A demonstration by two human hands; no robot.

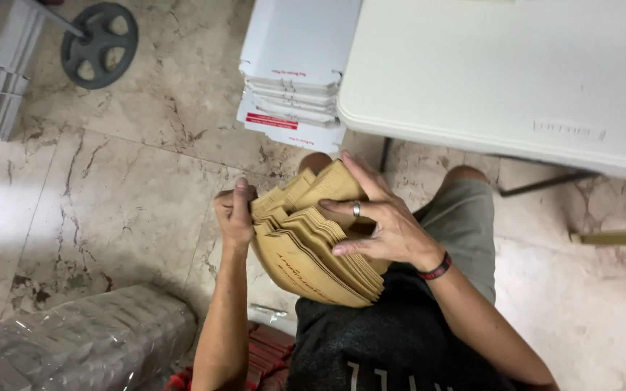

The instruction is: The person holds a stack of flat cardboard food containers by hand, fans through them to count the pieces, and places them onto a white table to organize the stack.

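A fanned stack of flat brown kraft-paper bags point(316, 242) is being held over the lap, clamped in the left hand's point(235, 213) closed grip while being riffled by the right hand's point(382, 224) spread fingers; apparently, sorting is midway.

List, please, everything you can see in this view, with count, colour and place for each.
flat brown cartons: a fanned stack, tan, held over the lap
flat white boxes: one pile, white with red print, on the floor beside the table
table: one, white, upper right
wheel: one, dark grey, top left
wrapped bundle: one, clear plastic, bottom left
floor: beige marble tiles
left hand: grips the stack's left edge
right hand: ring and dark wristband, fingers spread on the stack
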